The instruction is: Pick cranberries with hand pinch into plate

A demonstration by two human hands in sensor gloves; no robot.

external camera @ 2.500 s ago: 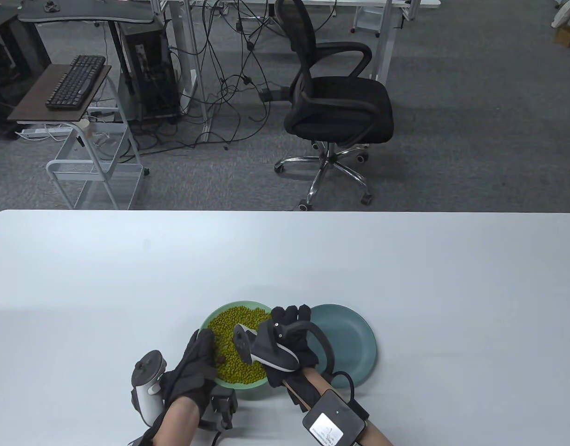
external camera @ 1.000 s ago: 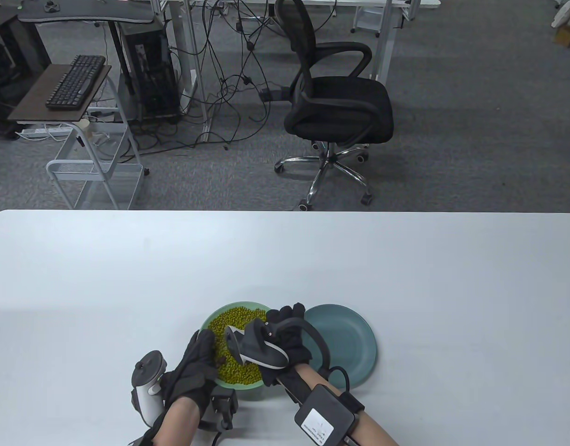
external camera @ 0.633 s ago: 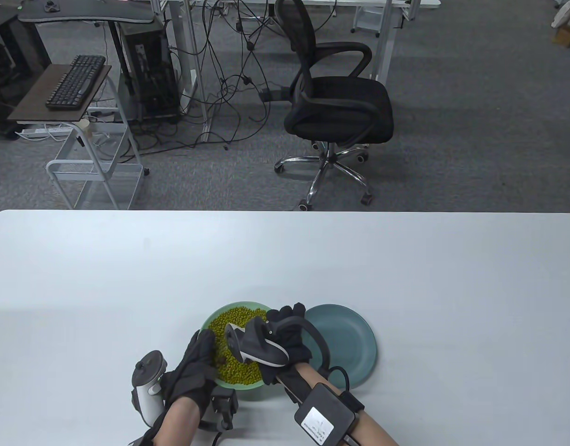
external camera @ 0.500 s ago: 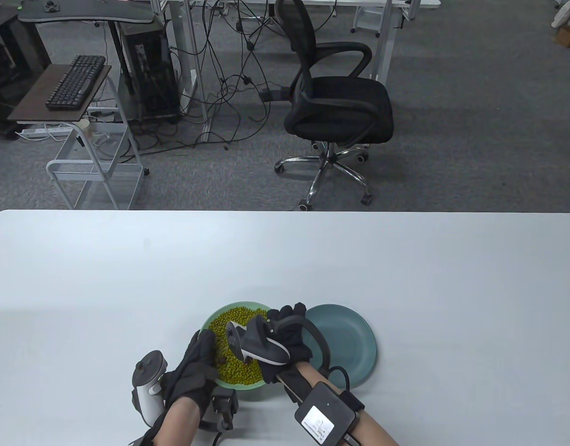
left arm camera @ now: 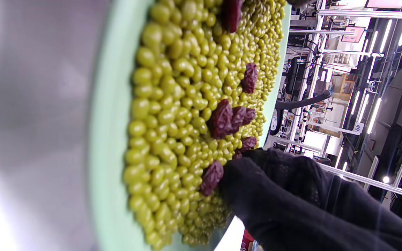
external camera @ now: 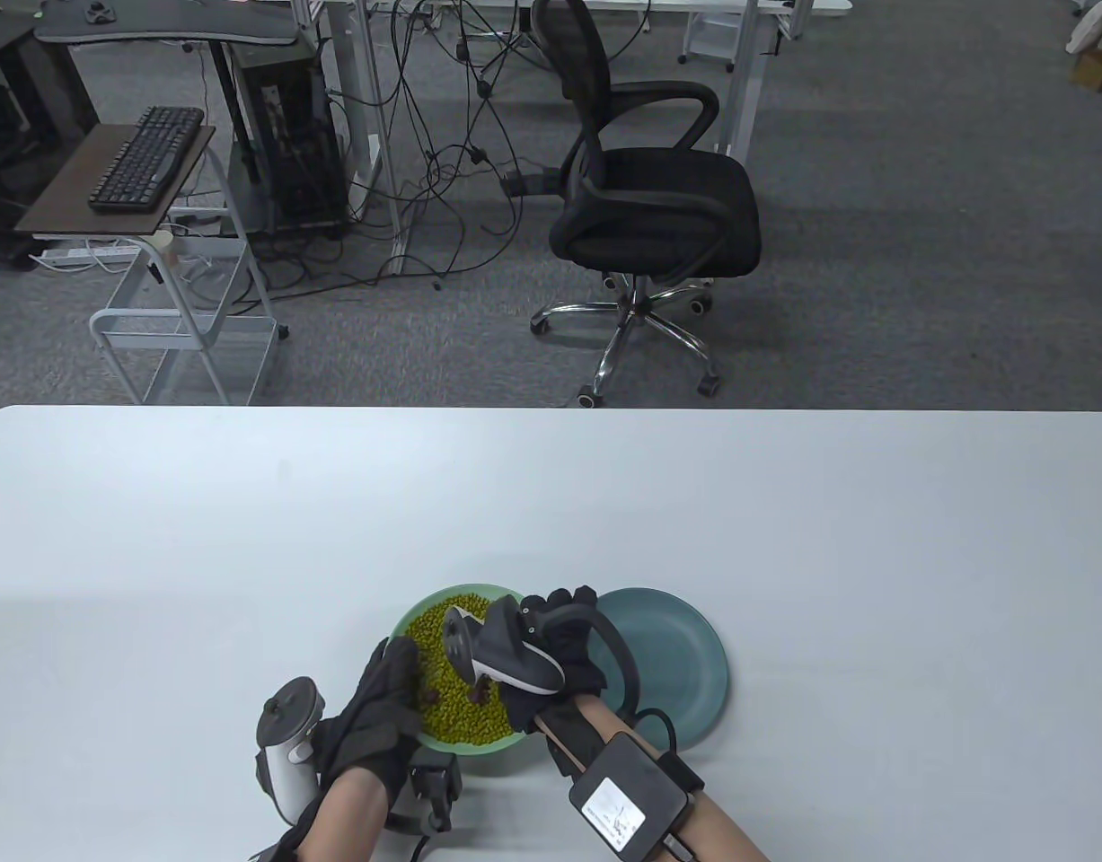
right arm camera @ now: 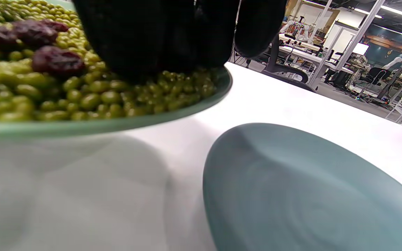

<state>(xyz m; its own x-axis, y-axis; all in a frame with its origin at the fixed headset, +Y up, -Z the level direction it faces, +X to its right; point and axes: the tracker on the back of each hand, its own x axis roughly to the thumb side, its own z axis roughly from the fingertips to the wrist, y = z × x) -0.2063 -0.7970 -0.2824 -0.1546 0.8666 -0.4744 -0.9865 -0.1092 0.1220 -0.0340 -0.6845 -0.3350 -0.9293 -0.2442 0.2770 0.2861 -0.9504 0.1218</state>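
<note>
Since 0.5 s ago the right hand (external camera: pixel 551 651) has shifted slightly toward the far rim of the light green plate (external camera: pixel 405 620), its tracker now over the middle of the green beans (external camera: pixel 434 646); left hand (external camera: pixel 375 709) unchanged. Table view: both plates sit near the near edge of the white table (external camera: pixel 784 512), green plate left, empty teal plate (external camera: pixel 685 655) touching or just beside it on the right. Left hand lies on the green plate's near-left rim, fingers extended. Right hand reaches over the beans, fingers bent downward; a dark cranberry (external camera: pixel 480 690) shows just below its tracker. Left wrist view: several cranberries (left arm camera: pixel 227 118) scattered on the beans, one touching a gloved fingertip (left arm camera: pixel 236 174). Right wrist view: right-hand fingers (right arm camera: pixel 159 38) bunched down onto the beans, cranberries (right arm camera: pixel 56 60) just beside them; whether they pinch one — cannot tell. Teal plate (right arm camera: pixel 291 195) bare
</note>
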